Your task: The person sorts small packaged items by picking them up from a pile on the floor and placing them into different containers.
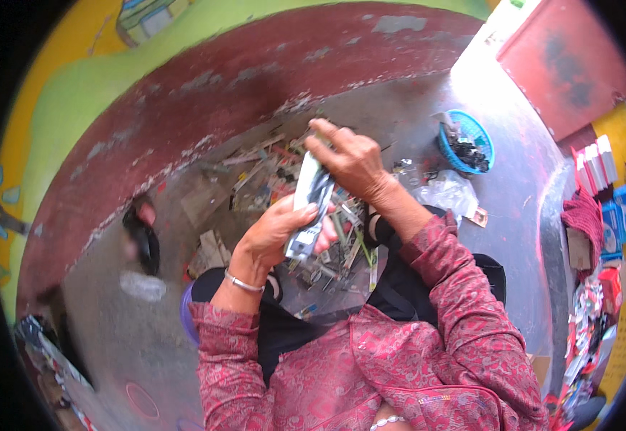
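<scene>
A flat black-and-white packet (310, 210) stands upright between both hands over my lap. My left hand (275, 233) grips its lower end, a silver bangle on that wrist. My right hand (349, 159) closes over its upper end, fingers curled on top. Both sleeves are red patterned cloth. Below the hands, a heap of similar small packets and strips (295, 179) lies scattered on the grey floor.
A blue basket (467, 141) holding dark small pieces stands at the right, a clear plastic bag (448, 192) beside it. A black sandal (143, 237) lies at the left. Stacked boxes and packets (600, 215) line the right edge. A dark red wall base (255, 79) curves behind.
</scene>
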A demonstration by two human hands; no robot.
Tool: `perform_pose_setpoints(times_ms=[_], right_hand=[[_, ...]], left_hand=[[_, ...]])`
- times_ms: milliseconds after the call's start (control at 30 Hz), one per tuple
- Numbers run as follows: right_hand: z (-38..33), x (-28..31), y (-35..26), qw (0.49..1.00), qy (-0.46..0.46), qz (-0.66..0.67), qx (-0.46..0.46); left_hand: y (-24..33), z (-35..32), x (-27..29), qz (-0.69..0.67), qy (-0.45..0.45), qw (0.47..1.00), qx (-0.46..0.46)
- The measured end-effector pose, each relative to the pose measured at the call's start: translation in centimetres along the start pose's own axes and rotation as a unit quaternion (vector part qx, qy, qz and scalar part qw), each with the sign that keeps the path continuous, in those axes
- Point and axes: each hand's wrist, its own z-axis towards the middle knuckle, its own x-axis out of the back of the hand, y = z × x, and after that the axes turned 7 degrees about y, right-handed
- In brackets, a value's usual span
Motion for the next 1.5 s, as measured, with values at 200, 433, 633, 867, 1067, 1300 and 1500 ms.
perform_pose_setpoints(times_ms=[200, 433, 633, 867, 1067, 1300, 1500], right_hand=[[0.2, 0.0, -0.4, 0.94, -0.157, 0.206, -0.221], [0.1, 1.5, -2.9, 0.502, -0.349, 0.679, -0.406], [-2.5, -0.5, -5.1, 0.377, -0.382, 0.75, -0.387], [-3.4, -1.0, -5.6, 0.324, -0.337, 0.76, -0.452], [-0.8, 2.3, -6.0, 0.54, -0.381, 0.58, -0.476], [-1.0, 3.1, 0.0, 0.726, -0.02, 0.482, -0.491], [0.6, 1.3, -3.7, 0.974, 0.047, 0.22, -0.01]], left_hand=[[1.9, -1.5, 1.8, -0.069, -0.033, 0.997, 0.003], [1.4, 0.5, 1.9, 0.066, 0.074, 0.982, -0.161], [0.8, 0.7, 1.5, 0.06, 0.033, 0.997, 0.024], [-0.9, 1.0, 1.5, 0.02, 0.04, 0.997, -0.069], [-1.0, 0.9, 2.2, 0.007, 0.087, 0.993, -0.08], [-0.7, 1.5, 2.6, -0.048, 0.122, 0.99, -0.053], [-1.5, 1.8, -0.5, 0.079, 0.028, 0.996, -0.026]])
